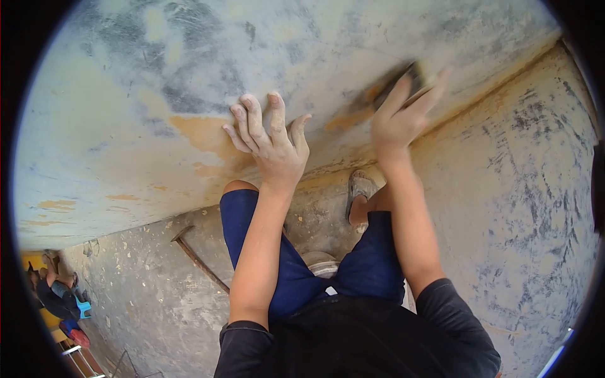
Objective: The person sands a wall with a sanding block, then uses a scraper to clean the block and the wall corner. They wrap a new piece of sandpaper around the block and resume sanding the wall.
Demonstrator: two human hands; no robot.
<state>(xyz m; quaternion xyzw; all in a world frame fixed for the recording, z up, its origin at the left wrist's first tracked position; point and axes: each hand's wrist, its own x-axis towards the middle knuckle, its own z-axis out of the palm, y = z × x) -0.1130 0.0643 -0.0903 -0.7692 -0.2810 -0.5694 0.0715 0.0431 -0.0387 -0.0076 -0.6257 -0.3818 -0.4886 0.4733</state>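
My left hand (271, 138), dusted with white powder, rests against the wall (107, 101) with its fingers spread and nothing in them. To the right, my right hand (403, 120) grips a dark block with a paler side, which looks like a sanding block (403, 85). Motion smears both the block and the fingers. The block is against the wall close to the corner. Patches of grey, white and orange-yellow cover the wall around both hands.
A second wall (504, 170) meets the first at the right. On the concrete floor (157, 283) lies a hammer (201, 261) with a long wooden handle. Far left, another person (57, 293) is near a blue stool (82, 307). A round pale container (322, 264) shows between my legs.
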